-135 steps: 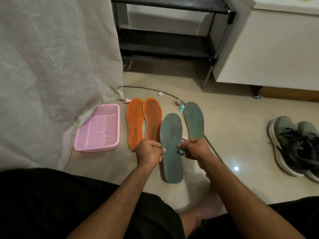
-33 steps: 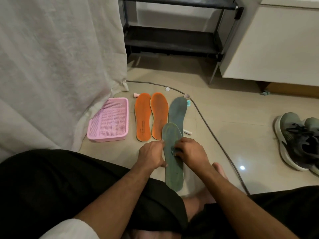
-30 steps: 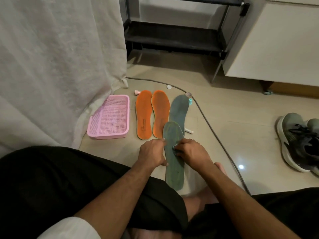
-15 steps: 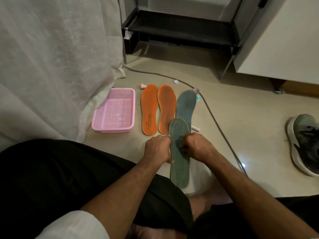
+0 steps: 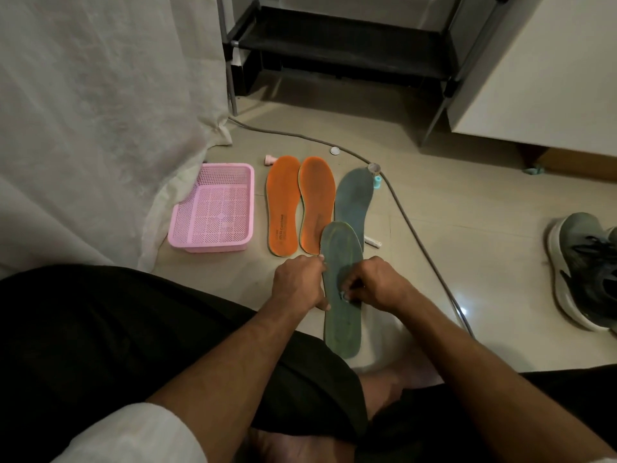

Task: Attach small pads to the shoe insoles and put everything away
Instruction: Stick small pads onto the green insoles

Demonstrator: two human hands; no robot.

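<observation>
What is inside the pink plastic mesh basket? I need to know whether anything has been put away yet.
Nothing shows inside the pink plastic mesh basket: only its perforated bottom. The white cloth overlaps its far left corner, hiding that spot.

- Setting: a room in a home, at floor level.
- Floor [image 5: 450, 208]: glossy beige tile with a ceiling light reflected in it; work is laid out directly on it.
- Far centre: black metal shoe rack [image 5: 340, 41] with open shelves.
- Far right: white cabinet [image 5: 541, 78] raised on a wooden base.
- Left: pale fabric drape [image 5: 93, 111] hanging down to the floor.
- Right edge: grey sneakers [image 5: 587, 272] left on the tile.
- Grey cable [image 5: 410, 225] trailing loose across the floor.
- Pink plastic basket [image 5: 213, 208] beside the drape, household type.
- Person seated on the floor, bare foot [image 5: 394, 379] visible near.
</observation>
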